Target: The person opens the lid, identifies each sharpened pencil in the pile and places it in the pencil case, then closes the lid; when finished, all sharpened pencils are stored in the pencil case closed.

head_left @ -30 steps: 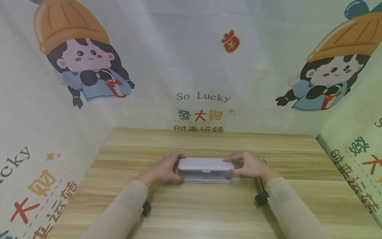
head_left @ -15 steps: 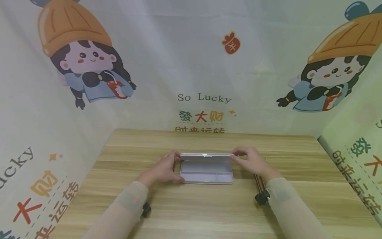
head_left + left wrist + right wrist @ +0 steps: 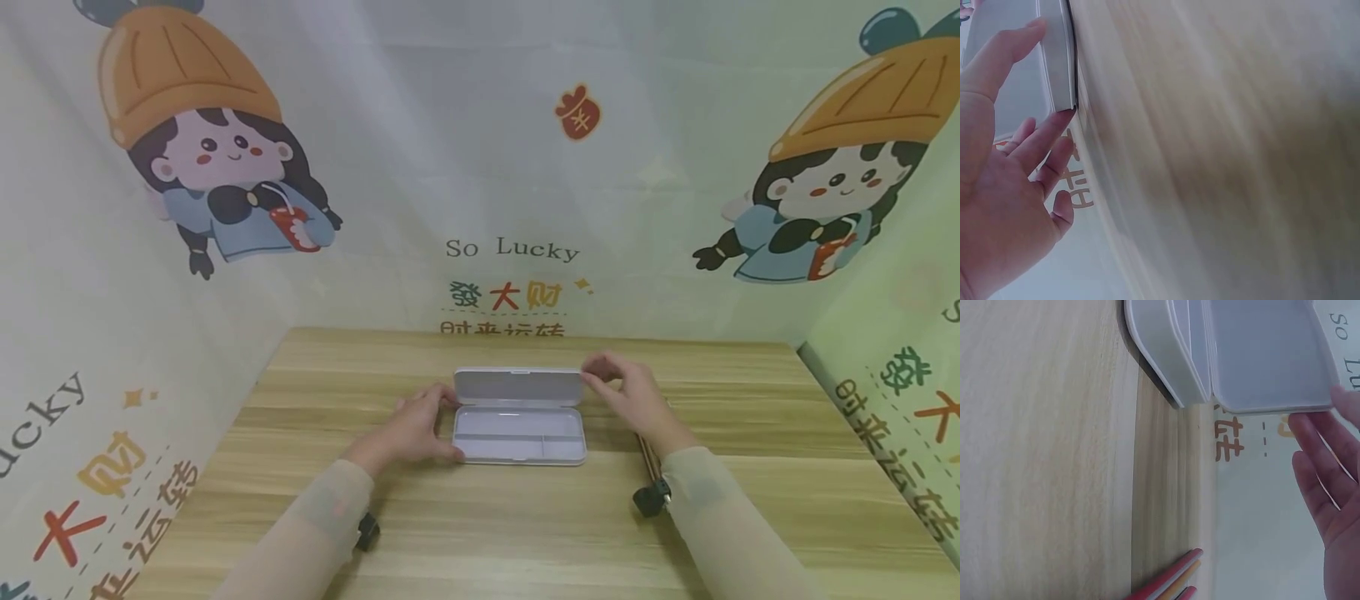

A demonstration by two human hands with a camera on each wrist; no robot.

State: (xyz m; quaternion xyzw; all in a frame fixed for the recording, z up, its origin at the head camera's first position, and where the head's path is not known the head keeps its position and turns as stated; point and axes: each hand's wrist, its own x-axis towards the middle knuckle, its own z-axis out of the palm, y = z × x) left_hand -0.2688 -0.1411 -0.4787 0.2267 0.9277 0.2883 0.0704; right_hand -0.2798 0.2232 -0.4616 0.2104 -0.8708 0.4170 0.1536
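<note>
A white pencil case [image 3: 480, 449] lies on the table with its lid [image 3: 517, 388] raised at the back. Dividers split its inside, where no contents show. My left hand [image 3: 416, 429] grips the case's left end, thumb at the front corner and fingers toward the back; the left wrist view has the thumb [image 3: 1019, 42] on its edge. My right hand [image 3: 636, 404] holds the lid's right upper corner, with fingertips behind it and the thumb at its edge in the right wrist view. Under the right forearm lie several pencils [image 3: 1169, 579], partly hidden.
The wood-grain table [image 3: 495, 525] extends around the case. A printed cloth [image 3: 390, 167] with cartoon figures hangs behind it and along both sides. Small black devices sit at the left wrist [image 3: 367, 532] and the right wrist [image 3: 649, 498].
The lid has swung from partly lowered over the case to upright and leaning back. My right hand has moved up and back with it; the left hand has stayed at the left end.
</note>
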